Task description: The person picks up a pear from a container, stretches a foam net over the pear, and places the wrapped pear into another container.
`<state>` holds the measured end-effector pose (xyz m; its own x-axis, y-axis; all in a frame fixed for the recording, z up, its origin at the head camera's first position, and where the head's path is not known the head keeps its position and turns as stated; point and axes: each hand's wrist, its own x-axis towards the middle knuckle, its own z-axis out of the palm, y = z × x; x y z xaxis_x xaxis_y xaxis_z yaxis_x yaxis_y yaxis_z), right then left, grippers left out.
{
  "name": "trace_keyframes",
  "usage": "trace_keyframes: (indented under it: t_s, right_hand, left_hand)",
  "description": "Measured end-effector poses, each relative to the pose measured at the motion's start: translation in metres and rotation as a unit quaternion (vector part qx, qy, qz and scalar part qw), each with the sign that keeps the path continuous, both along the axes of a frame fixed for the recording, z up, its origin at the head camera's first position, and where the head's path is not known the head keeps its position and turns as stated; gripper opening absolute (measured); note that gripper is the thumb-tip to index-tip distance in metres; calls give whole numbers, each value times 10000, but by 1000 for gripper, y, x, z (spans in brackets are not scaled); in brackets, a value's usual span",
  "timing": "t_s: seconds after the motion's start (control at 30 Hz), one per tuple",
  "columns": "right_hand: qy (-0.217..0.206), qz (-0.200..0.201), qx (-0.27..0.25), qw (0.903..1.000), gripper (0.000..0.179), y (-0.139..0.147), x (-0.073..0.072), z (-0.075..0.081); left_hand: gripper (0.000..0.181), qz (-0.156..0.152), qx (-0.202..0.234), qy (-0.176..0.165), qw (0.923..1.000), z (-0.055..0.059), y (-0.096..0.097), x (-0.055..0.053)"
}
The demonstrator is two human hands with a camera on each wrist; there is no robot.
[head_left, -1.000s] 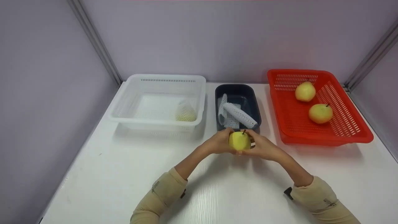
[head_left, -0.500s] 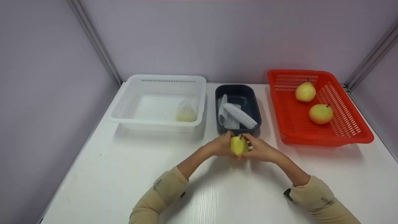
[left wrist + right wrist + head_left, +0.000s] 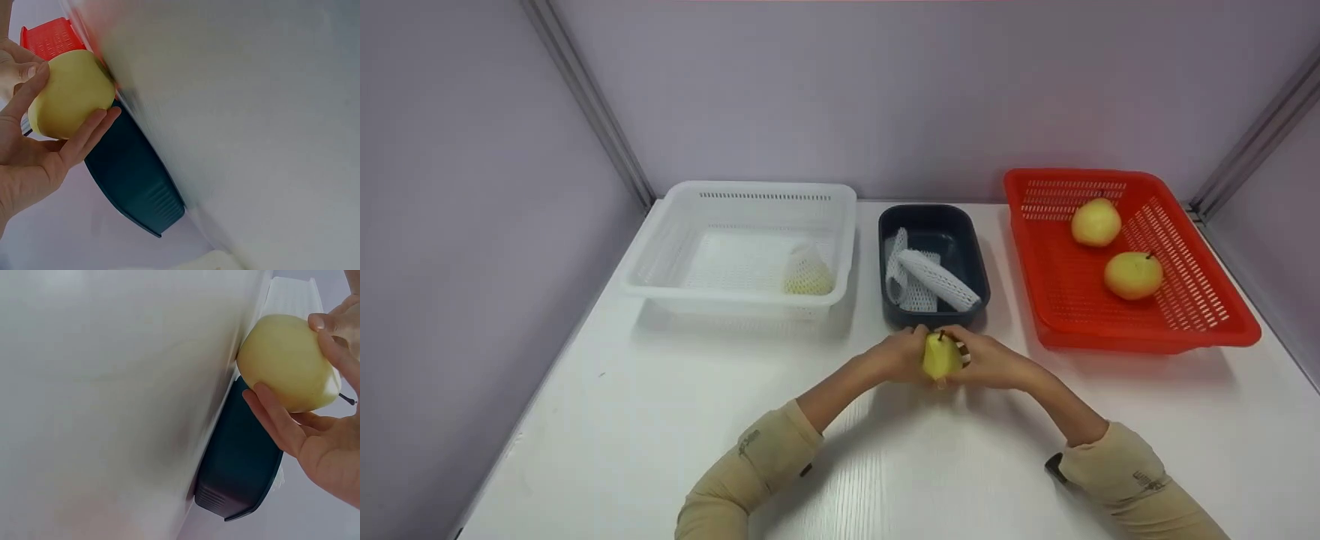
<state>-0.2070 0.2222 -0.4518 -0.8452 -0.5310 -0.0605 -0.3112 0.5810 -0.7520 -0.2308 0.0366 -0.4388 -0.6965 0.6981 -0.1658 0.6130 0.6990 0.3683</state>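
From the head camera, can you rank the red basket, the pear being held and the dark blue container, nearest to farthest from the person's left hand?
1. Held pear: touching the left hand, on its right side.
2. Dark blue container: just beyond the pear.
3. Red basket: farthest, off to the right.

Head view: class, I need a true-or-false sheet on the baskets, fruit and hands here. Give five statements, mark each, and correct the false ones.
1. The left hand and right hand hold one yellow fruit together. True.
2. The dark tray stands between the white basket and the red basket. True.
3. The red basket holds five fruits. False: it holds two fruits.
4. White mesh sleeves lie in the dark tray. True.
5. The white basket holds only bare fruit. False: its one visible wrapped fruit is in white mesh.
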Motion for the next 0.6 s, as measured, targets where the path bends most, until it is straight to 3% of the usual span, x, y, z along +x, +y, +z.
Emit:
trace_keyframes:
  t_s: [0.3,0.6]
  right_hand:
    - [336,313,31,9989,65,1,2,1]
    - [506,253,156,9983,62,-4,10,3]
  left_hand:
    - [74,352,-117,-206,9991,0,5,7]
    - [71,544,197,-603,9965,-1,1,10]
